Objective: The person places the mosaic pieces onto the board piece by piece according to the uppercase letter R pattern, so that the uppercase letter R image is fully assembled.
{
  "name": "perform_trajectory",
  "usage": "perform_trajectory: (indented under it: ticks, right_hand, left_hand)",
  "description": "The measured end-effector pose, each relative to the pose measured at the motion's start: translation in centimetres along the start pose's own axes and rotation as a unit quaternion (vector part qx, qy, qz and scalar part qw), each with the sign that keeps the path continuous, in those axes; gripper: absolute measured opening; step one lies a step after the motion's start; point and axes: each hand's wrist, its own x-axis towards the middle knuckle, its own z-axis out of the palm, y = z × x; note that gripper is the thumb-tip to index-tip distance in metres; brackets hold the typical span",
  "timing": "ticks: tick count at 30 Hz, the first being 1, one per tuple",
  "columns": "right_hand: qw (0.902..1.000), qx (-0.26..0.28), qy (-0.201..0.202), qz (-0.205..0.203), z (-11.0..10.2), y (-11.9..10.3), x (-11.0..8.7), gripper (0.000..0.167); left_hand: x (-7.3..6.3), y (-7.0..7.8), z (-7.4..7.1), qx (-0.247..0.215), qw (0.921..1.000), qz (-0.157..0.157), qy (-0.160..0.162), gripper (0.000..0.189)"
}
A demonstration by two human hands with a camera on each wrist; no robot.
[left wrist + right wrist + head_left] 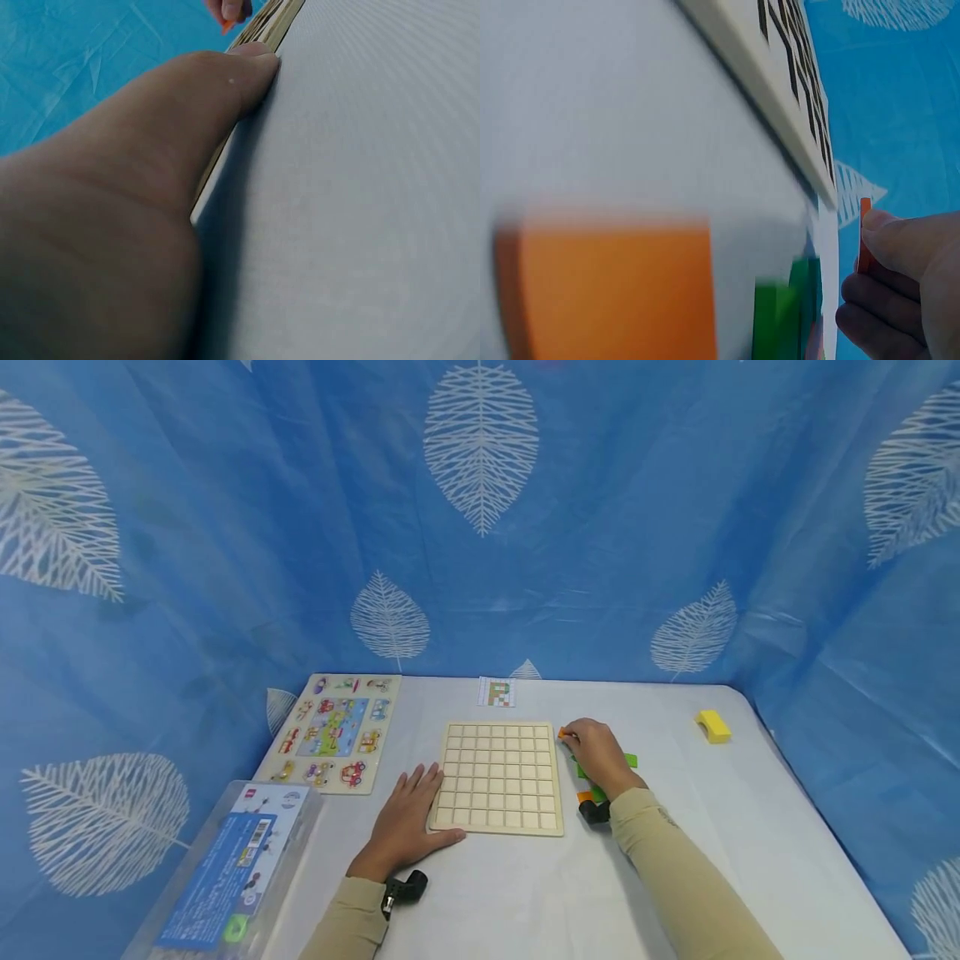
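Observation:
A square wooden grid board (497, 778) lies flat on the white table, its cells bare. My left hand (408, 816) rests at the board's left side with fingers spread, the thumb along its near edge; in the left wrist view the thumb (217, 82) touches that edge. Just off the board's right edge, my right hand (597, 755) pinches a thin orange piece (865, 234) between thumb and fingers. Beneath and beside that hand lie green pieces (631, 761) and another orange piece (585, 797), partly hidden by the hand and its wrist camera.
A small card with a coloured grid pattern (497, 692) lies behind the board. To the left are a picture puzzle board (381, 687) and a clear plastic case (296, 835). A yellow arch block (713, 727) sits far right. Blue leaf-print curtains (600, 527) surround the table.

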Motion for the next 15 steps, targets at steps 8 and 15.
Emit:
perform_trajectory:
  ticks: [8, 15]
  right_hand:
    - [0.9993, 0.023, -0.006, -0.029, 1.3, -2.5, 0.9, 0.011]
    - [0.997, 0.042, -0.015, -0.062, 3.0, -4.2, 1.4, 0.008]
  left_hand:
    - [0.1, -0.3, 0.1, 0.006, 1.0, -0.004, -0.005, 0.115]
    - [0.0, -0.2, 0.0, 0.007, 0.9999, -0.005, -0.007, 0.115]
